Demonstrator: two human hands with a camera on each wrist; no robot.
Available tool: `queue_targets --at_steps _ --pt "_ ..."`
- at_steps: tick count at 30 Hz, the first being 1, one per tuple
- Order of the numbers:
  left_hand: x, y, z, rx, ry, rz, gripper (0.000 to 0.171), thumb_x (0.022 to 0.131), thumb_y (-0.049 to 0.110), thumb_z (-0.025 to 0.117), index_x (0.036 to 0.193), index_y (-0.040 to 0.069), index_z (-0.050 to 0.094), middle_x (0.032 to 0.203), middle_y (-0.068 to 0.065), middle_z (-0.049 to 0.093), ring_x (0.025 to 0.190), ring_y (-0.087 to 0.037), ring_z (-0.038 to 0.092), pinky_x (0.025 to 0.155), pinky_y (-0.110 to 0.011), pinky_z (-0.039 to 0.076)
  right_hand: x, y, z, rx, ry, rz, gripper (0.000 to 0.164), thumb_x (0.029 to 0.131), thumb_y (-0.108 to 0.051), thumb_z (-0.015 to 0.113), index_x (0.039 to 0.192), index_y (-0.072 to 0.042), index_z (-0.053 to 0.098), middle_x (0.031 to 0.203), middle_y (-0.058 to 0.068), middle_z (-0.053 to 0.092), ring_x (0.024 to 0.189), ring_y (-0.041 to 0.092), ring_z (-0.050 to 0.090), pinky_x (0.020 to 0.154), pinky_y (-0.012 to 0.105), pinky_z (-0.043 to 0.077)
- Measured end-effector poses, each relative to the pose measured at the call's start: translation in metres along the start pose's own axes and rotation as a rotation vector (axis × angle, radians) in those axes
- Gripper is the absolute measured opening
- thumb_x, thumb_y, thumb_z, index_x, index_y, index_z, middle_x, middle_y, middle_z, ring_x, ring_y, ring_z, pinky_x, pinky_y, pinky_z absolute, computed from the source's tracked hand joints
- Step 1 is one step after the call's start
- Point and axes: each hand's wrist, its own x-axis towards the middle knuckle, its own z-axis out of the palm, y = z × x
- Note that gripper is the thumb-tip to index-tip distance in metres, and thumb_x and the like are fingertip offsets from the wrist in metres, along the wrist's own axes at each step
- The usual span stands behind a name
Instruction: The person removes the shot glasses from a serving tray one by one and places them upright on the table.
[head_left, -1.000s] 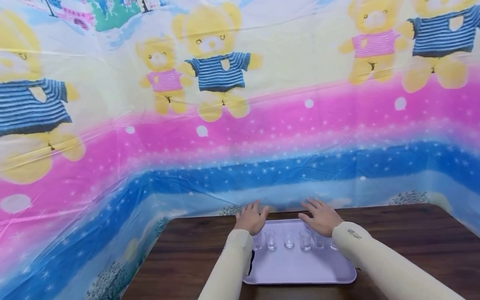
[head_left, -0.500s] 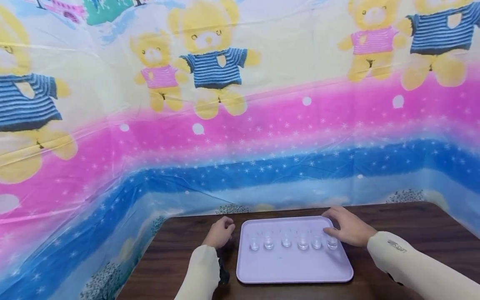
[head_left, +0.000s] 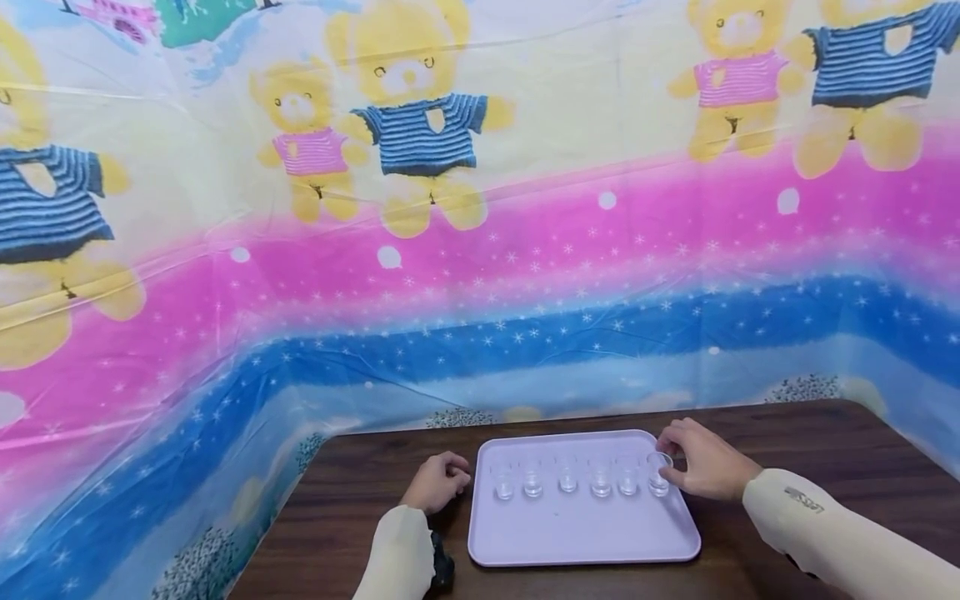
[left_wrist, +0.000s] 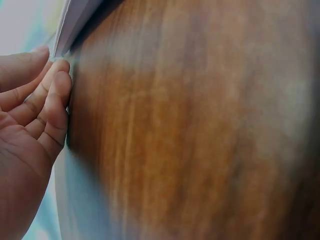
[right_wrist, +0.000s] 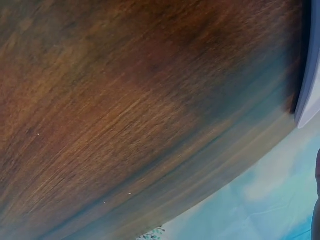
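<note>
Several small clear shot glasses (head_left: pixel 600 479) stand upright in a row across a pale purple tray (head_left: pixel 585 537). At the right end of that row, my right hand (head_left: pixel 708 462) pinches the last shot glass (head_left: pixel 658 479) between thumb and fingers. My left hand (head_left: pixel 435 483) rests on the table beside the tray's left edge, its fingers loosely curled with nothing in them. In the left wrist view the left hand (left_wrist: pixel 35 110) lies close to the tray's side (left_wrist: pixel 80 22). The right wrist view catches only a dark sliver of the right hand at its edge.
The dark wooden table (head_left: pixel 345 517) bears the tray near its middle. Behind it hangs a curtain (head_left: pixel 525 275) printed with teddy bears, close along the table's back edge. A black wrist strap (head_left: pixel 442 567) shows at the left sleeve.
Both hands have parted from above the tray: the left moved left and down to the table, the right moved right and took hold of the rightmost shot glass.
</note>
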Motion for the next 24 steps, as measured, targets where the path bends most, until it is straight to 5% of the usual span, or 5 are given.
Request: queue_targets --at_steps 9,24 --pt "0.0 0.0 0.003 0.078 -0.041 0.072 0.02 0.089 0.009 0.063 0.106 -0.001 0.064 0.085 -0.002 0.06 0.078 -0.016 0.055 0.075 -0.039 0.046 0.003 -0.006 0.0 0.0 -0.026 0.027 0.019 0.075 -0.019 0.073 0.089 -0.012 0.062 0.081 -0.002 0.051 0.075 0.013 0.045 0.066 0.035 0.043" --pt "0.005 -0.001 0.004 0.081 -0.066 0.045 0.02 0.089 0.011 0.064 0.106 0.001 0.064 0.088 -0.002 0.06 0.08 -0.016 0.055 0.076 -0.037 0.047 0.012 -0.002 0.0 0.04 -0.037 0.052 0.026 0.073 -0.02 0.077 0.092 -0.009 0.064 0.083 -0.002 0.053 0.075 0.014 0.048 0.065 0.033 0.044"
